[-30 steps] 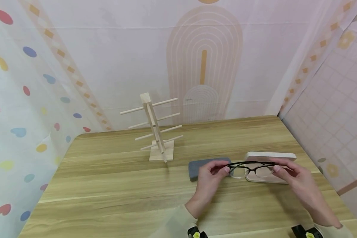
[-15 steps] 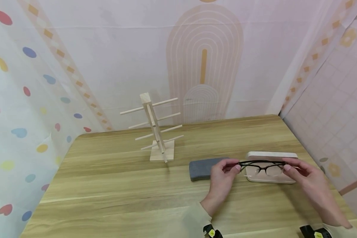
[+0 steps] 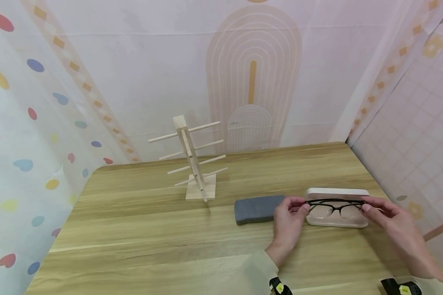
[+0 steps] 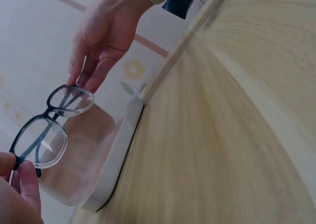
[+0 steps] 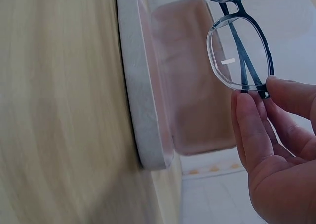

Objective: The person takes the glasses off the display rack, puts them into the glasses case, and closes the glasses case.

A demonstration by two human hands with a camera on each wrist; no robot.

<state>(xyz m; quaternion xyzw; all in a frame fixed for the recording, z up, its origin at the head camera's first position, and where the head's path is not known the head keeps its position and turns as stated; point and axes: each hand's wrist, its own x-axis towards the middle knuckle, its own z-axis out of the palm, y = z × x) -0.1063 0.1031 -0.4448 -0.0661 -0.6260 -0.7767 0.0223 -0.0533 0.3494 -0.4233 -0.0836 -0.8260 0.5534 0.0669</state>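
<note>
A pair of black-framed eyeglasses [image 3: 336, 206] with clear lower rims is held up by both hands, its temples folded. My left hand [image 3: 289, 221] pinches one end of the frame between thumb and fingers. At the opposite end my right hand [image 3: 395, 223] grips the other hinge corner the same way. Behind and below the glasses lies an open glasses case [image 3: 337, 222], white outside and pink within. The right wrist view shows its pink lining [image 5: 195, 81] and pale outer wall [image 5: 140, 86], with the glasses [image 5: 266, 49] above and apart from it.
A grey-blue glasses case [image 3: 256, 209] rests closed on the wooden table [image 3: 133, 241], partly behind my left hand. Farther left stands a wooden rack [image 3: 192, 157] with several thin pegs. A patterned curtain [image 3: 162, 61] hangs behind the table.
Both hands have carried the eyeglasses to the right, so they now overlap the open case in the head view. More of the grey-blue case shows. The rack and cases have stayed put.
</note>
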